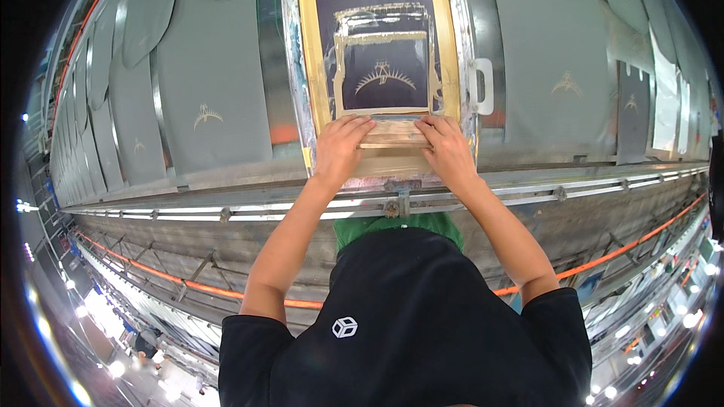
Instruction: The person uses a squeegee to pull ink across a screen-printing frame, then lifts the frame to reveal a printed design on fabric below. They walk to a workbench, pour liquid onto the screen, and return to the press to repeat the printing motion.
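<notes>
Both hands grip the wooden handle of a squeegee (394,134), which lies crosswise near the close end of a screen printing frame (292,60). My left hand (338,149) is closed on its left end, fingers over the top. At the other end, my right hand (451,152) holds it the same way. Beyond the squeegee, the dark mesh (383,56) shows a spiky crown-like design in beige, bordered by smeared tan ink. More tan colour (396,164) covers the screen on the near side. The squeegee's blade edge is hidden.
Grey fabric panels lie on the long table on both sides; the left panel (207,75) and right panel (558,53) bear small beige prints. A white handle (484,87) juts from the frame's right side. A metal rail (528,194) runs along the table's near edge.
</notes>
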Demonstrator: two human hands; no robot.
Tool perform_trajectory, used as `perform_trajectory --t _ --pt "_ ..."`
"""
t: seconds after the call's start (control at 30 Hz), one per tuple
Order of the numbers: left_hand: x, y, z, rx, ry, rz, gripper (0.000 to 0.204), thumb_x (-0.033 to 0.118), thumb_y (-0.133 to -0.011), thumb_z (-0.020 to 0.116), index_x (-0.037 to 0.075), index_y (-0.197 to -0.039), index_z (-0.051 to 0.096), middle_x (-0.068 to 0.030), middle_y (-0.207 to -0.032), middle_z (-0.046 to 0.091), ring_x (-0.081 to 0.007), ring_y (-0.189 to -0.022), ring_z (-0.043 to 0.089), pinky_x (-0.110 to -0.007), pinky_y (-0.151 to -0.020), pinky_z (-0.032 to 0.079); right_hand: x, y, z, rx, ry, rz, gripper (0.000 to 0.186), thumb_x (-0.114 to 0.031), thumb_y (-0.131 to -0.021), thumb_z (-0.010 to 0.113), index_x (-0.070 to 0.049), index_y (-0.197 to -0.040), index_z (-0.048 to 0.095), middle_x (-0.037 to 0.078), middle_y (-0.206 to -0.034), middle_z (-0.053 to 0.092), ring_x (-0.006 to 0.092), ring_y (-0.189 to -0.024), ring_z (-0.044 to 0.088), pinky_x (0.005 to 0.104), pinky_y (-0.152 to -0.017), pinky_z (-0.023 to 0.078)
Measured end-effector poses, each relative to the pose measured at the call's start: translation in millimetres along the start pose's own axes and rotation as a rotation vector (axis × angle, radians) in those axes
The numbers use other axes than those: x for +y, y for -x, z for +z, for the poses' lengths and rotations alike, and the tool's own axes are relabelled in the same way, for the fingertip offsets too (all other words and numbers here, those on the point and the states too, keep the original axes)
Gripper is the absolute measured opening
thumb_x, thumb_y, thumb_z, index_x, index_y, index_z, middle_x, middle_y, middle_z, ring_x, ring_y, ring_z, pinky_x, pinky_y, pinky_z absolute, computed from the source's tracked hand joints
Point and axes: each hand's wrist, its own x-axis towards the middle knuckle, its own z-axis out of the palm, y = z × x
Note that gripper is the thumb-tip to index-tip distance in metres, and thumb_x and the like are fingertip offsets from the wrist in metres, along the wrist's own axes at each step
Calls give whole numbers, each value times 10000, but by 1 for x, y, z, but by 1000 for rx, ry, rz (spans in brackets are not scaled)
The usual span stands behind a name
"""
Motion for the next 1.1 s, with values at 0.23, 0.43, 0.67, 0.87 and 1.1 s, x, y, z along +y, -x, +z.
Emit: perform_trajectory --t 0.23,0.43,0.67,0.87,1.1 --pt "-61 -130 -5 70 30 -24 387 -8 -739 688 106 -1107 728 -86 -1080 727 -294 -1026 666 -387 -889 534 52 -140 -32 183 102 -117 413 -10 -752 707 -36 -1163 681 141 -1185 659 337 -1139 588 411 -990 494" --pt "-59 -148 -6 -39 -4 -149 301 57 -740 691 125 -1026 753 -92 -1043 727 -307 -970 664 -410 -852 530 60 -152 -29 131 -10 -22 380 -1 -738 703 -25 -1117 703 154 -1111 680 351 -1086 607 418 -967 501" --pt "-24 -26 8 12 82 -41 376 -68 -665 633 72 -996 743 -94 -1025 735 -302 -1010 667 -427 -878 517 31 -24 7 47 -10 -8 481 18 -722 695 -37 -1199 664 146 -1217 639 344 -1150 585 420 -987 497" --pt "-1 22 -1 -8 85 -30 453 -99 -647 670 78 -1057 745 -94 -1096 740 -295 -1049 687 -391 -896 544 6 14 4 3 -65 21 519 35 -701 719 -55 -1210 673 139 -1223 648 350 -1155 591 419 -1016 483" --pt "-55 -122 -5 55 39 -34 414 -29 -717 668 123 -1093 748 -80 -1080 732 -295 -1020 666 -401 -879 532 48 -128 -36 169 42 -92 383 -40 -767 730 -39 -1147 682 147 -1176 660 343 -1124 607 415 -982 505"
